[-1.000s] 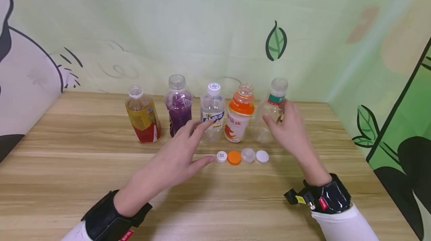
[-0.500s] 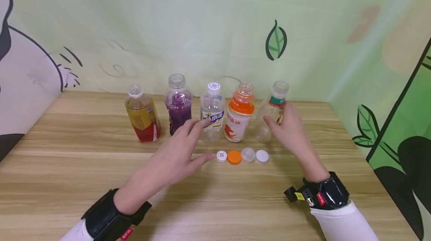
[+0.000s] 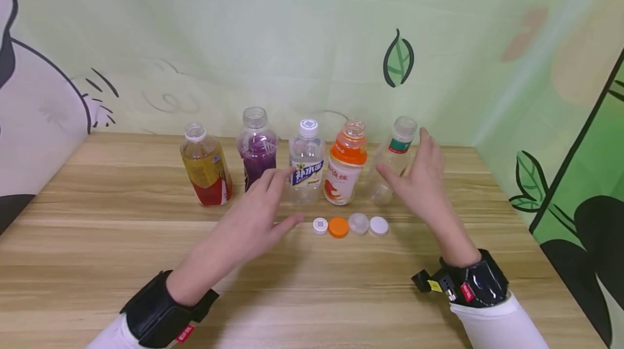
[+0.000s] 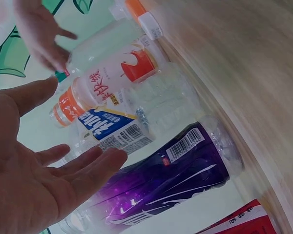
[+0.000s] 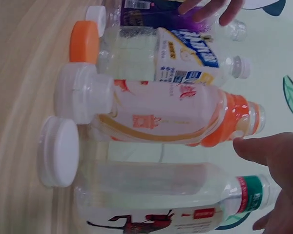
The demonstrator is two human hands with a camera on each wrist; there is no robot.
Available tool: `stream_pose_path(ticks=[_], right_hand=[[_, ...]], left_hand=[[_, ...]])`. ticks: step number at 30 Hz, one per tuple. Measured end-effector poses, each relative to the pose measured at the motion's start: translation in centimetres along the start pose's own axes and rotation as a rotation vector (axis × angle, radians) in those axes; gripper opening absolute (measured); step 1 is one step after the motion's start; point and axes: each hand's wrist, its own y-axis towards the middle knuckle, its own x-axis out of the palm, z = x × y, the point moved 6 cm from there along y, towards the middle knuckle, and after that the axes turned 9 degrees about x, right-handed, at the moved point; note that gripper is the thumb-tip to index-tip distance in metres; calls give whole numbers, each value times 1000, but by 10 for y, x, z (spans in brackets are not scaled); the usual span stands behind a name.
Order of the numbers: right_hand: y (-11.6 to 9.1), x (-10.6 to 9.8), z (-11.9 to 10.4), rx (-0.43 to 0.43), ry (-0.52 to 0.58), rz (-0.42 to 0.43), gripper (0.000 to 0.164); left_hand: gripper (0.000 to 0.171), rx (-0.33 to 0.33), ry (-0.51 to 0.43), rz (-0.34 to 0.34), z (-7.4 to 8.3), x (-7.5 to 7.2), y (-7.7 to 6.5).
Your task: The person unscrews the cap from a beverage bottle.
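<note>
Five or so is avoided here: several drink bottles stand upright in a row. My right hand (image 3: 421, 181) has its fingers extended and thumb spread beside the uncapped clear bottle with a green neck band (image 3: 400, 146), at the row's right end. My left hand (image 3: 253, 219) is spread in front of the purple bottle (image 3: 257, 148) and the clear bottle with a blue-and-white label and white cap (image 3: 307, 174), holding nothing. Between the clear bottles stands an open bottle with an orange shoulder (image 3: 343, 173). At the far left is an open yellow-and-red bottle (image 3: 207, 170).
In front of the bottles, a small white cap (image 3: 320, 225), an orange cap (image 3: 338, 227), a translucent cap (image 3: 358, 223) and a larger white cap (image 3: 378, 226) lie in a line on the wooden table (image 3: 341, 295). A printed cloth backdrop (image 3: 244, 40) rises behind.
The clear green-banded bottle has shifted slightly and now stands released; my right fingers have straightened away from it. My left hand has drawn back a little to the left.
</note>
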Motion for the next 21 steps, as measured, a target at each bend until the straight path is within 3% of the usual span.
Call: stream_pose_path(ticks=[7, 11, 15, 21], right_hand=[[-12, -19, -22, -87, 75, 200, 102], [-23, -22, -36, -168, 106, 250, 99], [-36, -23, -50, -304, 115, 298, 93], [-51, -25, -67, -439, 141, 291, 86]], left_hand=[[80, -8, 8, 72, -1, -5, 6], [82, -38, 12, 87, -4, -4, 8], [83, -41, 16, 109, -4, 0, 11], [85, -47, 39, 150, -1, 3, 19]])
